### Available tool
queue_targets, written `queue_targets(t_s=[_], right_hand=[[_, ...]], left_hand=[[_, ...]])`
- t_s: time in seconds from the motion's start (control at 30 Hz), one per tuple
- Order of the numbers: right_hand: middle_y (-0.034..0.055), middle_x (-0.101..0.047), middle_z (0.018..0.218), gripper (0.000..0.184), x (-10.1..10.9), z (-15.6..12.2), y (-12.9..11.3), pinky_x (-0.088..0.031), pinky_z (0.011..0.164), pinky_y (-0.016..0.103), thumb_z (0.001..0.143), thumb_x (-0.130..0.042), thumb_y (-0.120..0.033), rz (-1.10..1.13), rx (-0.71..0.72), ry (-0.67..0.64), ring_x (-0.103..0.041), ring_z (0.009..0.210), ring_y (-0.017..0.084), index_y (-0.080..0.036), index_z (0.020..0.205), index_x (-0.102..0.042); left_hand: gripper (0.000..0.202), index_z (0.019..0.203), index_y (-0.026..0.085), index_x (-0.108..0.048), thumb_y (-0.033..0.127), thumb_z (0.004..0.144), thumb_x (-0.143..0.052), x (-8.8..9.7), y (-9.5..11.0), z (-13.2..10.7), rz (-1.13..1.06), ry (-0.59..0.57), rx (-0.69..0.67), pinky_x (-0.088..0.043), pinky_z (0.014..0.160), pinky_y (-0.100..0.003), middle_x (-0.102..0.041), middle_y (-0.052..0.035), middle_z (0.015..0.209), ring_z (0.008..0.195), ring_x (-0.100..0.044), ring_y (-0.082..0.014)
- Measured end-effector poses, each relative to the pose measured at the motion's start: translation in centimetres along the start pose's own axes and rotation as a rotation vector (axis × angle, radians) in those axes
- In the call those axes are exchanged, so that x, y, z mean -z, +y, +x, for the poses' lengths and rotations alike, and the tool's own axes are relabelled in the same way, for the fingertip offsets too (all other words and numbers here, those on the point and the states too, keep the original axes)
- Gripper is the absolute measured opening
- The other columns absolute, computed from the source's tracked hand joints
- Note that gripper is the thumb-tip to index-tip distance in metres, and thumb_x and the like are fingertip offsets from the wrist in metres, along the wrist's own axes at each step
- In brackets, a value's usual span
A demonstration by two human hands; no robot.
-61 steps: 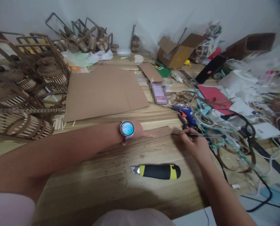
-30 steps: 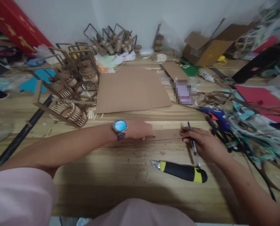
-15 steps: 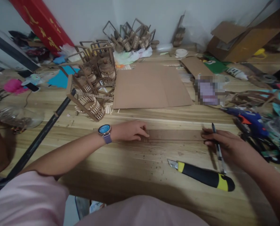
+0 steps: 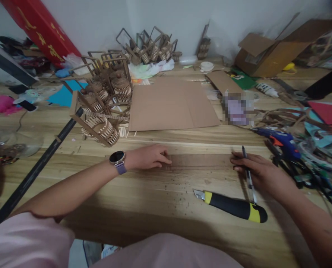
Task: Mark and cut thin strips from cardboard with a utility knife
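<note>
A narrow brown cardboard strip (image 4: 201,160) lies flat across the wooden table in front of me. At its left end my left hand (image 4: 150,156) presses down with bent fingers, the fingertips close together on the strip. My right hand (image 4: 252,165) is closed on a pen (image 4: 249,178), which stands tilted between the fingers. The thumb and fingertips of that hand also touch the strip's right end. Below the strip rests a black and yellow utility knife (image 4: 233,206) with its blade out, pointing left. Small dark crumbs are scattered beside the blade.
Behind the strip lies a large cardboard sheet (image 4: 171,106). Several small stick baskets (image 4: 101,130) with tall handles stand to its left. A blue glue gun (image 4: 280,141) and tangled tools are at right. A black bar (image 4: 40,163) slants across the left side.
The view has shifted slightly, so the table's contents appear further left. Both hands keep their places on the strip. The watch face on my left wrist has gone dark.
</note>
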State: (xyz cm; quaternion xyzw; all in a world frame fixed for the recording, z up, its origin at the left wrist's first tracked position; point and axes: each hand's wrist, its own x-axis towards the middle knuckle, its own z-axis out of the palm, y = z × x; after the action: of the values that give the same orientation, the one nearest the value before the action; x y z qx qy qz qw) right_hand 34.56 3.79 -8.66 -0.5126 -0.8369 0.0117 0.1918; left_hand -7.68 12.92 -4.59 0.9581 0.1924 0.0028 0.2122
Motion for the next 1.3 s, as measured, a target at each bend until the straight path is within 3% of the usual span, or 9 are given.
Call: queue_targets(t_s=[0.33, 0.57, 0.67, 0.7, 0.77, 0.87, 0.93, 1.1, 1.3], right_hand=[[0.0165, -0.075, 0.118, 0.028, -0.3, 0.0, 0.2, -0.059, 0.092, 0.045, 0.094, -0.054, -0.039, 0.051, -0.025, 0.003, -0.072, 0.107, 0.03, -0.023, 0.1, -0.076], [0.0154, -0.074, 0.12, 0.03, 1.0, 0.5, -0.4, -0.056, 0.093, 0.044, 0.092, -0.054, -0.042, 0.041, -0.115, -0.053, -0.071, 0.108, 0.031, -0.026, 0.103, -0.077], [0.0127, -0.076, 0.105, 0.04, 2.0, 1.6, -3.8, -0.057, 0.08, 0.039, 0.097, -0.045, -0.046, 0.013, -0.236, 0.068, -0.072, 0.094, 0.027, -0.027, 0.117, -0.074], [0.0109, -0.075, 0.089, 0.041, 2.1, 2.2, -5.7, -0.056, 0.071, 0.036, 0.097, -0.043, -0.049, 0.018, -0.286, 0.164, -0.071, 0.081, 0.025, -0.027, 0.11, -0.075], [0.0092, -0.074, 0.086, 0.038, 1.8, 3.5, -10.1, -0.056, 0.071, 0.036, 0.097, -0.045, -0.049, 0.146, -0.317, 0.188, -0.07, 0.081, 0.024, -0.026, 0.107, -0.075], [0.0054, -0.076, 0.089, 0.025, -0.2, 5.4, -16.5, -0.054, 0.063, 0.031, 0.094, -0.052, -0.042, 0.458, -0.363, 0.187, -0.071, 0.079, 0.022, -0.027, 0.098, -0.072], [0.0018, -0.071, 0.072, 0.015, -2.0, 6.5, -19.3, -0.049, 0.053, 0.027, 0.088, -0.057, -0.037, 0.593, -0.421, 0.18, -0.065, 0.063, 0.018, -0.025, 0.084, -0.066], [-0.0005, -0.063, 0.064, 0.012, -5.7, 8.2, -21.5, -0.045, 0.052, 0.026, 0.084, -0.055, -0.033, 0.697, -0.434, 0.178, -0.058, 0.057, 0.015, -0.024, 0.076, -0.057], [0.0032, -0.069, 0.076, 0.009, -6.7, 9.0, -22.0, -0.05, 0.066, 0.032, 0.084, -0.058, -0.031, 0.689, -0.393, 0.161, -0.064, 0.071, 0.019, -0.025, 0.078, -0.058]], left_hand=[[0.031, 0.111, 0.025, -0.074, 0.005, 0.089, -0.065, 2.1, 0.4, 2.7, 0.045, -0.201, 0.002, -0.045, 0.079, -0.025, -0.063, -0.0038, 0.104, 0.091, -0.061, -0.0173], [0.067, 0.141, 0.042, -0.057, 0.012, 0.083, -0.074, 3.5, 0.4, 5.5, 0.181, -0.393, 0.018, -0.039, 0.074, -0.027, -0.062, -0.001, 0.099, 0.085, -0.058, -0.0189], [0.067, 0.138, 0.044, -0.06, 0.014, 0.081, -0.076, 3.5, 0.3, 5.8, 0.189, -0.383, -0.002, -0.039, 0.073, -0.027, -0.061, -0.0002, 0.093, 0.082, -0.058, -0.0193], [0.067, 0.138, 0.044, -0.06, 0.014, 0.081, -0.076, 3.6, 0.3, 5.9, 0.192, -0.385, -0.006, -0.039, 0.072, -0.027, -0.061, -0.0002, 0.092, 0.082, -0.058, -0.0193], [0.067, 0.14, 0.044, -0.058, 0.015, 0.082, -0.075, 3.6, 0.3, 5.8, 0.209, -0.403, -0.003, -0.038, 0.07, -0.027, -0.061, -0.0005, 0.092, 0.081, -0.057, -0.0192], [0.068, 0.143, 0.045, -0.054, 0.015, 0.084, -0.074, 3.7, 0.4, 5.8, 0.23, -0.427, 0.008, -0.036, 0.068, -0.026, -0.063, -0.0007, 0.095, 0.083, -0.058, -0.0195], [0.067, 0.143, 0.044, -0.055, 0.016, 0.085, -0.074, 3.8, 0.6, 5.9, 0.23, -0.432, 0.009, -0.036, 0.068, -0.026, -0.064, -0.0009, 0.097, 0.085, -0.058, -0.0198], [0.061, 0.136, 0.04, -0.062, 0.013, 0.084, -0.075, 4.3, 1.3, 5.9, 0.209, -0.443, -0.024, -0.035, 0.065, -0.027, -0.069, -0.0008, 0.098, 0.082, -0.058, -0.0184], [0.042, 0.116, 0.031, -0.075, 0.009, 0.081, -0.075, 4.1, 0.8, 5.9, 0.159, -0.399, -0.041, -0.034, 0.062, -0.028, -0.072, -0.0026, 0.093, 0.072, -0.057, -0.0169]])
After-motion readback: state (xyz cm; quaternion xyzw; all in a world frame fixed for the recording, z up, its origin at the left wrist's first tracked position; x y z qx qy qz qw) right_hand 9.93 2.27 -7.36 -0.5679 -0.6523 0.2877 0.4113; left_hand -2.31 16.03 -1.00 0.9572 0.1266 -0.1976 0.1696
